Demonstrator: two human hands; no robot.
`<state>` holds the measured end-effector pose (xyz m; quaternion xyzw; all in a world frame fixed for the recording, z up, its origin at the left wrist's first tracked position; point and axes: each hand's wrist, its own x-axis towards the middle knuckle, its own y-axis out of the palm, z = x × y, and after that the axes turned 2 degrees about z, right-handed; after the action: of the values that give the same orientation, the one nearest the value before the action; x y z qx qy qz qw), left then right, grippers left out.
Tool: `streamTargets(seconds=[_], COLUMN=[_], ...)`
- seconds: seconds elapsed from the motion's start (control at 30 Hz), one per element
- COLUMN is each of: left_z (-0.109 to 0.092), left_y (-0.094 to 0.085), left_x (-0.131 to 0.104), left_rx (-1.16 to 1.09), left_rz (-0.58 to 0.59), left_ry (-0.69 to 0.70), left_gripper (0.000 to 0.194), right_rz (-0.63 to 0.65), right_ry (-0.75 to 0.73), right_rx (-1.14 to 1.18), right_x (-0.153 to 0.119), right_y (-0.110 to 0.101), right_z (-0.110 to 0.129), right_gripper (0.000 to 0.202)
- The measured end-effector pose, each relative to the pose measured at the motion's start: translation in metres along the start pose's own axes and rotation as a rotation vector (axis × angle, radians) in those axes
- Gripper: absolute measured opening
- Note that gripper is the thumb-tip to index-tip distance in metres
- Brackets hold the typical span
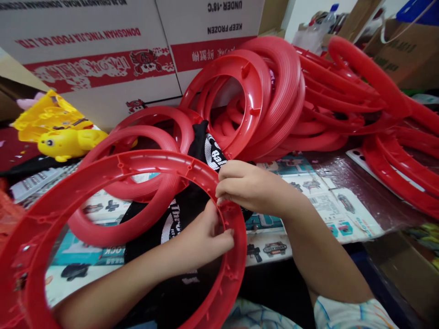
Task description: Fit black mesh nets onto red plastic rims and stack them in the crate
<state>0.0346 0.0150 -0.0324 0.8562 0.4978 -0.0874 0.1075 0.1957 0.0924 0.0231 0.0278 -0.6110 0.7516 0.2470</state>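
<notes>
A large red plastic ring (137,161) is held tilted in front of me, its hollow, ribbed inner side facing up. My left hand (206,235) reaches through the ring's opening and grips its right part, thumb over the channel. My right hand (247,187) is closed at the upper right of the same ring, fingertips pinched at the channel. Whatever those fingertips may hold is hidden. Just behind lie smooth-backed red rings (133,233), overlapping one another. Black cloth or sheet with white lettering (171,219) shows through the ring.
Many red rings (281,91) are heaped at the back and right. White printed cartons (96,55) stand behind them. A yellow toy (73,142) lies at the left. Flattened printed cardboard (343,212) covers part of the table, and a brown box (404,59) stands at back right.
</notes>
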Motion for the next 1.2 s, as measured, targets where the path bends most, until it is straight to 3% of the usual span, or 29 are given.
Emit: streamTargets(seconds=[0.13,0.37,0.57,0.83,1.0,1.1,1.2], left_z=[-0.004,-0.004,-0.005,-0.007,-0.003,0.002,0.005], left_y=[0.003,0.003,-0.002,0.002,-0.003,-0.009,-0.012], left_x=[-0.002,0.000,0.008,0.012,0.009,0.009,0.008], left_rx=[-0.044,-0.166,-0.303,-0.244,-0.110,0.058,0.155], left_rz=[-0.052,-0.008,-0.205,-0.364,-0.452,-0.419,-0.257], left_ry=[-0.003,0.055,0.248,0.227,0.180,0.138,0.104], left_gripper=[0.042,0.055,0.034,0.037,0.032,0.030,0.035], right_rz=[-0.045,-0.069,-0.095,-0.017,-0.056,-0.078,-0.089], right_ry=[-0.005,0.017,-0.012,0.037,0.071,0.026,-0.020], right_rx=[0.070,0.082,0.009,-0.220,-0.375,-0.379,-0.306], right_x=[0.002,0.000,-0.002,-0.001,-0.003,-0.003,-0.003], right_y=[0.006,0.006,0.004,0.006,0.008,0.007,0.006], right_z=[-0.003,-0.008,-0.006,0.001,0.002,0.002,0.003], right_gripper=[0.020,0.022,0.020,0.022,0.027,0.025,0.023])
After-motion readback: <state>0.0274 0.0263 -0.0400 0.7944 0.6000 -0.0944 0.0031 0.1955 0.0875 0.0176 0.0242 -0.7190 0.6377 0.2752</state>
